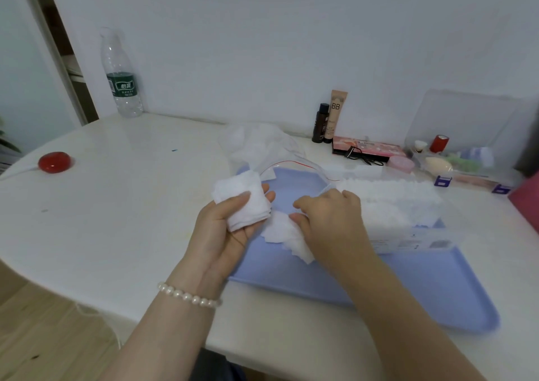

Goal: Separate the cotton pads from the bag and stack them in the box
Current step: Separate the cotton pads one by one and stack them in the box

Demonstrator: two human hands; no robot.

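Cotton pads: one neat stack (243, 201) held in left hand (224, 229), palm up, thumb pressed on top, fingers curled under. Stack sits above the left edge of the blue tray (408, 290). A loose pile of pads (287, 236) lies on the tray, just right of the stack. Right hand (329, 220) is palm down on that pile, fingertips curled into the pads, pinching at them. How many it has hold of, can't tell.

Clear box (408, 226) sits on the tray's right side, touching right wrist area; a row of pads (388, 197) already stands packed inside. Clear bag (262, 147) w/ red zip line lies crumpled at tray's far edge, more pads visible thru the plastic.

White counter (131, 205) carries it all. Pearl bracelet (189, 296) on left wrist. Far left: red round object (54, 162) w/ white cord. Back left by wall: water bottle (122, 74), green label. Back right: dark small bottle (320, 122), BB tube (335, 115), pink palette (367, 147), clear organizer (466, 135) w/ small cosmetics items.
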